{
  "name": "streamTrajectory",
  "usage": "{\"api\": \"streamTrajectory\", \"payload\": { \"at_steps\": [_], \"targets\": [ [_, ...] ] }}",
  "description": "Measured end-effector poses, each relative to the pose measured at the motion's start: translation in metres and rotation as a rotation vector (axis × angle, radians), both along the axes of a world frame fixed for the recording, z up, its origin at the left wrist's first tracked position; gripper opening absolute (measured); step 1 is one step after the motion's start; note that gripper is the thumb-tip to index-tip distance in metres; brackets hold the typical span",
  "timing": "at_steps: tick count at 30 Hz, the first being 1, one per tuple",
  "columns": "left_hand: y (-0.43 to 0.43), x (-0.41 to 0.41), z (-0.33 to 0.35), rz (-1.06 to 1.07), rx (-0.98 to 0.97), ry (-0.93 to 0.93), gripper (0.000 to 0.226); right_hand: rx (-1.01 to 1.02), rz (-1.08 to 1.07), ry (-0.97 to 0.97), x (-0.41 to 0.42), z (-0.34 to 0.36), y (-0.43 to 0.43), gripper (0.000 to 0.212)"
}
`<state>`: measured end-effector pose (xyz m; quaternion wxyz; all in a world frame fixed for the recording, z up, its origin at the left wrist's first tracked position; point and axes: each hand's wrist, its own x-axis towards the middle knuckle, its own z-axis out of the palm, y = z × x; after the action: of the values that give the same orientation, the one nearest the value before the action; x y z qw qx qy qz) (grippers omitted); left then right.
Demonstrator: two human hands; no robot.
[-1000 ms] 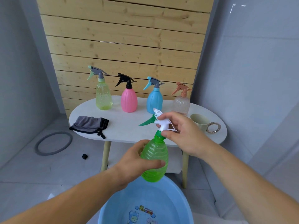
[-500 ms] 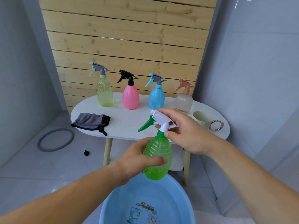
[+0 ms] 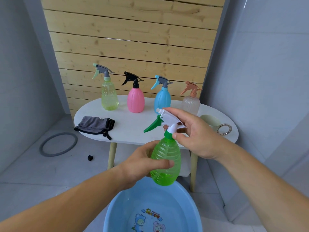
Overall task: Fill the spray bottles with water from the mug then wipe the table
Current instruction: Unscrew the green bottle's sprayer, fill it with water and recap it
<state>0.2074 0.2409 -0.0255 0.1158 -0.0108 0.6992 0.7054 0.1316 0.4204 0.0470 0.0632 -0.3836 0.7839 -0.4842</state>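
Bottle: the green spray bottle (image 3: 167,158) is up in the air in front of the table (image 3: 133,129), right above the blue basin (image 3: 117,206), standing close to upright.
Left hand: the left hand (image 3: 142,164) wraps the belly from the left side, thumb laid across the front. A firm hold.
Right hand: the right hand (image 3: 195,136) comes in from the right, fingers draped over the white spray head (image 3: 168,119), thumb pinching at the green collar (image 3: 168,135).
What it turns on: the head sits straight above the body on the bottle's long axis, so I'd judge a twist about that axis, then a lift straight up.
Feel: see-through, ribbed plastic body, probably slick. The green trigger points left. I can't tell how full the bottle is.
Mug: the pale mug (image 3: 210,122) with a metal ring handle is on the table's right end, nearer the right hand.
Further out: a yellow bottle (image 3: 108,96), pink bottle (image 3: 135,101), blue bottle (image 3: 162,99) and clear bottle (image 3: 190,102) line the back, with a grey cloth (image 3: 95,125) lying left.
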Motion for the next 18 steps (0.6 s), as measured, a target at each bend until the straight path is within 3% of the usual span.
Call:
{"api": "streamTrajectory", "payload": {
  "at_steps": [14,18],
  "targets": [
    [0.002,-0.008,-0.009,0.096,-0.009,0.058,0.058,0.109,-0.154,0.156,-0.001,-0.016,-0.014,0.066],
    [-0.003,-0.026,-0.006,0.200,-0.072,0.119,0.062,0.090,-0.108,0.070,-0.022,-0.009,-0.017,0.069]
  ]
}}
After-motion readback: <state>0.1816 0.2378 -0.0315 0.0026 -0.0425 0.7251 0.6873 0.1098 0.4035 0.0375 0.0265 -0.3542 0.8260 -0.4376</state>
